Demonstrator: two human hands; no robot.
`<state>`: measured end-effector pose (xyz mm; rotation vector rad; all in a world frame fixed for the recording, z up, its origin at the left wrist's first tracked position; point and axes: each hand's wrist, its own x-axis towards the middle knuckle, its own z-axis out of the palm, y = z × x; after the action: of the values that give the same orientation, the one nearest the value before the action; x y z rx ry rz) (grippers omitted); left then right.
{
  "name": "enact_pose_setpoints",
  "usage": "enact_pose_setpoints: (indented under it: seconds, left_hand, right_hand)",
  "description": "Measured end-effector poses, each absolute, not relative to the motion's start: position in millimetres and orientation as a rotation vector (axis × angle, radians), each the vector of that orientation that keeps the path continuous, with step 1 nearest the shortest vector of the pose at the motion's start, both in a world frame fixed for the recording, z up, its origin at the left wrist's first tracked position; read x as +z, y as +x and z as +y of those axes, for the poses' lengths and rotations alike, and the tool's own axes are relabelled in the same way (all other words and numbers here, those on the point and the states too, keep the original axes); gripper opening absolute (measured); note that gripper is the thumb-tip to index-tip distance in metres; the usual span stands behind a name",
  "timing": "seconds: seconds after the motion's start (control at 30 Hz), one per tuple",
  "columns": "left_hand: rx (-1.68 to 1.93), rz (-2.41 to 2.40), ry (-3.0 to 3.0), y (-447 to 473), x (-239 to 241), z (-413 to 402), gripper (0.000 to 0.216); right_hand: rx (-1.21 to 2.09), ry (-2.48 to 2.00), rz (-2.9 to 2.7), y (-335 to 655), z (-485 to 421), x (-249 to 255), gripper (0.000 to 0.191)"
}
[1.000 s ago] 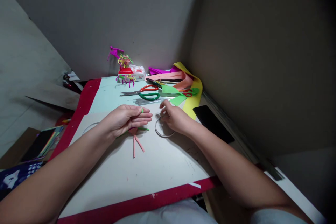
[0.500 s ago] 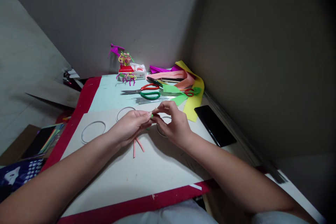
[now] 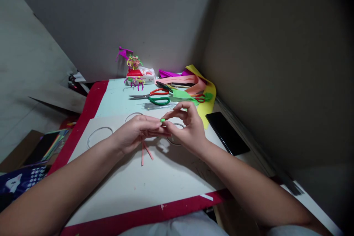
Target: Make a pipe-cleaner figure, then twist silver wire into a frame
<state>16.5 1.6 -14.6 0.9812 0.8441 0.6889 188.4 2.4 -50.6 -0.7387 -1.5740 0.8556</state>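
Both hands have drawn together above the white card: the right hand, fingers curled, pinches a green pipe-cleaner tip between thumb and forefinger. The left hand lies nearly flat against it, whether gripping cannot be told, and pink pipe-cleaner legs hang just below.

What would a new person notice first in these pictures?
The left hand and right hand come first: they meet over a white board, with a small green piece at the fingertips and pink strips below. Behind them lie green-handled scissors and bright yellow paper. At the back, colourful pipe-cleaner figures crowd around a small white box.
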Motion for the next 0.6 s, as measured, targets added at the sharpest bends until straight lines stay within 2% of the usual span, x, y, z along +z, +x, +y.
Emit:
enact_pose_setpoints:
  seconds: [0.13,0.4,0.5,0.6]
  left_hand:
    - [0.645,0.95,1.012,14.7,-8.4,-0.1,0.012]
    - [0.706,1.093,0.994,21.0,-4.2,-3.5,0.008]
    - [0.719,1.106,0.984,22.8,-4.2,-4.7,0.01]
    - [0.735,1.135,0.959,23.4,-6.1,-6.0,0.009]
  right_hand:
    - [1.078,-0.711,-1.46,189.4,4.5,-44.4,0.04]
    - [1.308,-0.662,-1.352,188.7,6.8,-45.5,0.04]
    - [1.215,-0.689,-1.417,188.4,6.6,-46.6,0.036]
    - [0.915,-0.685,-1.577,191.4,5.4,-48.5,0.03]
